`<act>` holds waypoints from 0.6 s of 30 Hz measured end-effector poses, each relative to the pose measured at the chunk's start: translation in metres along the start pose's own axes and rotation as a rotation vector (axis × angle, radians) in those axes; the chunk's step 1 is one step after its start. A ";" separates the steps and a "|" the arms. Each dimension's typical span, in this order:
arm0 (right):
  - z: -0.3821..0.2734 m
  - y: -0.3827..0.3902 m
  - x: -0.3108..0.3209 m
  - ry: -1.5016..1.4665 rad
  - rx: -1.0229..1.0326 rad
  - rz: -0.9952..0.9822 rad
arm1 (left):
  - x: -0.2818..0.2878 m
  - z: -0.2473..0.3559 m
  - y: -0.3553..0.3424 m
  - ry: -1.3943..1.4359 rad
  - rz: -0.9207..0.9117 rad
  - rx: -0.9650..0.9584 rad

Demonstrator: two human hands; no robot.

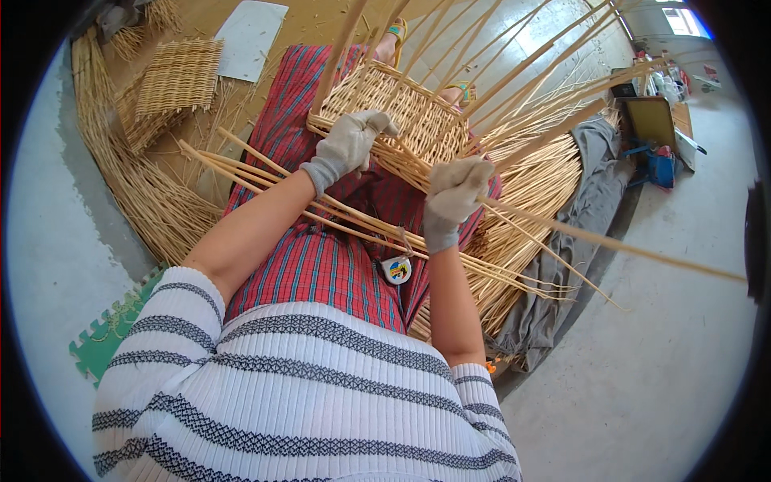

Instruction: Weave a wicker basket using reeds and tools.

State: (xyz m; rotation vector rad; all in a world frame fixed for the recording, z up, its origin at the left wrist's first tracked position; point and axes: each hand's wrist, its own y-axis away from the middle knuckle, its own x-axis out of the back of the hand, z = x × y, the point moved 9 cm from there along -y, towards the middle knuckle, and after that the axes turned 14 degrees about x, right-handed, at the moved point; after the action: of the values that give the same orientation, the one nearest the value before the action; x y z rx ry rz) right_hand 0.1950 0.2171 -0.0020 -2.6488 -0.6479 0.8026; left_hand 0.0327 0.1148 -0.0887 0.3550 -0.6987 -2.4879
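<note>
A partly woven wicker basket [385,90] rests on my lap, over red plaid cloth, with tall bare stakes fanning up and away from its rim. My left hand [351,143], in a pale work glove, is closed at the basket's near left edge. At the near right corner my gloved right hand [455,197] is closed round a willow rod [610,243], whose long end runs out to the right. Several loose rods [361,218] lie across my lap beneath both forearms. A small tape measure [397,270] hangs between my thighs.
A big bundle of willow rods [522,233] lies to my right on grey cloth [590,181]. More rods [120,177] and a woven panel [178,76] are at the left, near a white board [250,36]. A green foam mat [112,329] shows at lower left.
</note>
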 end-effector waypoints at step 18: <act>-0.058 0.024 0.136 -0.065 -0.142 0.393 | -0.040 0.109 0.065 -0.285 0.299 -0.852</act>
State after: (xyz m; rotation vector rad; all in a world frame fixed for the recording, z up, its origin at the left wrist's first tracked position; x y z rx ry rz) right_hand 0.3376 0.2556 -0.0260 -2.9375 -0.2027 0.9801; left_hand 0.0518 0.1345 0.0416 -0.3943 0.2358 -2.3052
